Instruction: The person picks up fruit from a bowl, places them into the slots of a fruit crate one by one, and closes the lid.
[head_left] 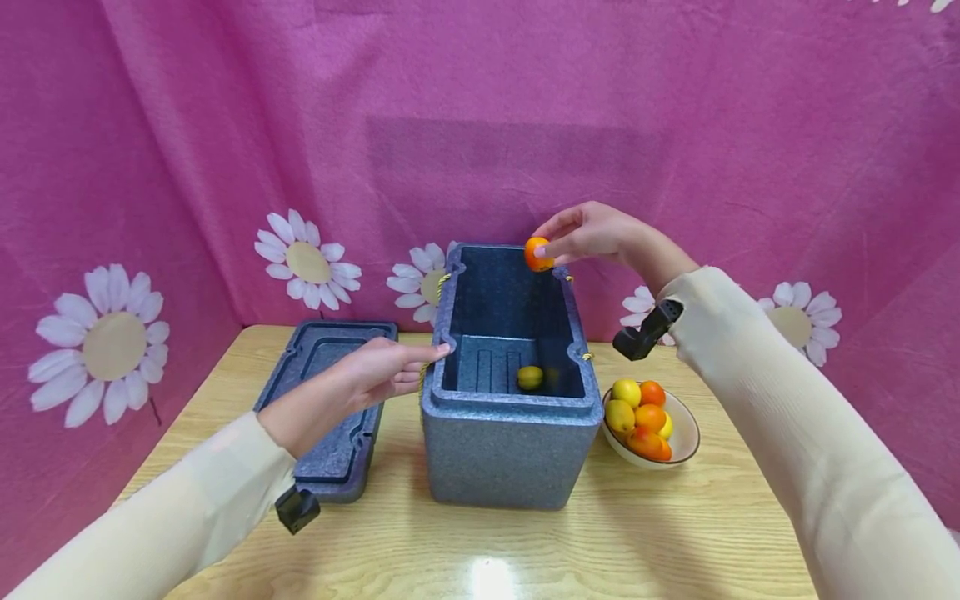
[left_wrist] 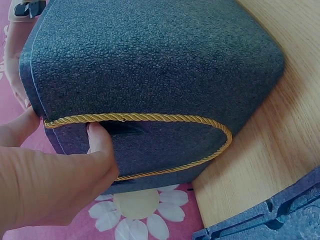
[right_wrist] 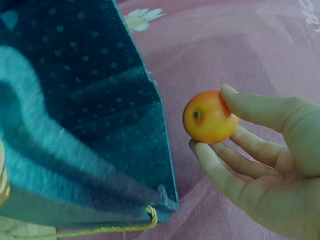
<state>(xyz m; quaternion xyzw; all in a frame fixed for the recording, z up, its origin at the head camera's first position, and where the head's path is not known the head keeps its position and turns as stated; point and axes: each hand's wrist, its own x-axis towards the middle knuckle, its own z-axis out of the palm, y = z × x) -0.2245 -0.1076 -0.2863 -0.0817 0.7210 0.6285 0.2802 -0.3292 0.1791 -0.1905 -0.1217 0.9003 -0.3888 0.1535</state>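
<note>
My right hand (head_left: 592, 232) pinches a small round orange-red fruit (head_left: 538, 254) between thumb and fingertips, above the far right rim of a dark grey foam box (head_left: 510, 458). Seen from the right wrist, the fruit (right_wrist: 209, 117) is smooth and yellow-orange with a small dark stem spot. My left hand (head_left: 382, 368) grips the box's left rim, thumb on top. The left wrist view shows a finger against the outer wall, beside a twisted gold cord (left_wrist: 165, 117). Inside the open box, a yellow-green fruit (head_left: 530, 377) lies on the ridged floor.
Right of the box stands a cream bowl (head_left: 684, 433) with several yellow, orange and red fruits (head_left: 645, 415). A dark grey lid (head_left: 330, 467) lies on the wooden table (head_left: 480, 542) to the left. Behind hangs a pink curtain (head_left: 510, 100) with daisies.
</note>
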